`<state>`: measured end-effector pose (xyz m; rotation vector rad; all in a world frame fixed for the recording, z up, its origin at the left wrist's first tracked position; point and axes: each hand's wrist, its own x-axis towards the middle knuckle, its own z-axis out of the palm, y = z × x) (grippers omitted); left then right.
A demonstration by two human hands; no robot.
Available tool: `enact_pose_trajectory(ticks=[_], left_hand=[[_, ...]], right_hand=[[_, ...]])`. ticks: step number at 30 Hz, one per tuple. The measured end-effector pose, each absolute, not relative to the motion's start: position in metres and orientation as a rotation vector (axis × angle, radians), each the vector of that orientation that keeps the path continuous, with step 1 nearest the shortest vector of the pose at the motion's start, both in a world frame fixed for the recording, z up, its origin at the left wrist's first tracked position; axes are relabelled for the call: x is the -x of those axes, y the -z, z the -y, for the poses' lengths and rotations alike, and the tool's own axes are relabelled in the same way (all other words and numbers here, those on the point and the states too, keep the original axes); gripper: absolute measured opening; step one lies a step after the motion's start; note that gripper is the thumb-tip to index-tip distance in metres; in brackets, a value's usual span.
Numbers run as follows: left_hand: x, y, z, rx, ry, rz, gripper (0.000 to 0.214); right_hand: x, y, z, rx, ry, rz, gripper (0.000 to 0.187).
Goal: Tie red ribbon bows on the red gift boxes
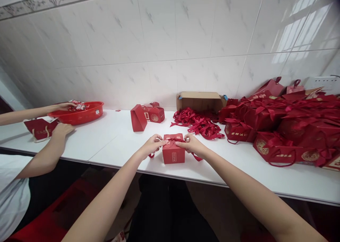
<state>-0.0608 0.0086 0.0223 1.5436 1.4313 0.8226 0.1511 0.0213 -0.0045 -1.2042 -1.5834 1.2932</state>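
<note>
A small red gift box point(173, 156) with gold print stands upright near the table's front edge. Across its top runs a dark red ribbon point(174, 139), its loose tails hanging out on both sides. My left hand point(154, 145) pinches the ribbon at the box's left top edge. On the other side my right hand point(193, 145) has its fingers closed on the ribbon, with the thumb over the box top. A heap of loose red ribbons point(198, 121) lies just behind, to the right.
A cardboard box point(202, 102) lies on its side against the wall. Finished-looking red boxes point(287, 128) pile up at the right. Two red boxes point(139, 118) stand behind my left hand. At left, a co-worker's hand reaches into a red basin point(87, 116), beside a red bag point(39, 128).
</note>
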Motion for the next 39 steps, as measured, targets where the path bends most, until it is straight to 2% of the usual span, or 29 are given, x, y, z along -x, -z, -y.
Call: enact_pose_trajectory(ticks=[4, 7, 13, 22, 28, 35, 39], left_hand=[[0.066, -0.023, -0.011, -1.625, -0.777, -1.423, 0.049], [0.068, -0.023, -0.014, -1.662, -0.850, -1.416, 0.050], [0.074, -0.025, -0.020, -1.861, -0.945, -1.445, 0.054], [0.075, -0.027, -0.018, -1.798, -0.861, -1.460, 0.044], [0.073, -0.031, -0.017, -1.829, -1.011, -1.587, 0.056], [0.014, -0.038, -0.002, -2.400, -1.136, -1.551, 0.044], [-0.005, -0.035, 0.000, -2.488, -1.323, -1.695, 0.019]], right_hand=[[-0.159, -0.004, -0.024, 1.258, -1.126, 1.792, 0.049], [-0.164, -0.014, -0.026, 1.239, -1.132, 1.856, 0.054], [-0.173, -0.019, -0.035, 1.258, -1.113, 1.867, 0.047], [-0.197, -0.026, -0.034, 1.002, -1.476, 1.896, 0.046], [-0.216, -0.039, -0.039, 0.981, -1.628, 1.858, 0.034], [-0.198, -0.051, -0.030, 0.804, -1.825, 1.420, 0.019], [-0.195, -0.054, -0.027, 0.769, -1.860, 1.354, 0.021]])
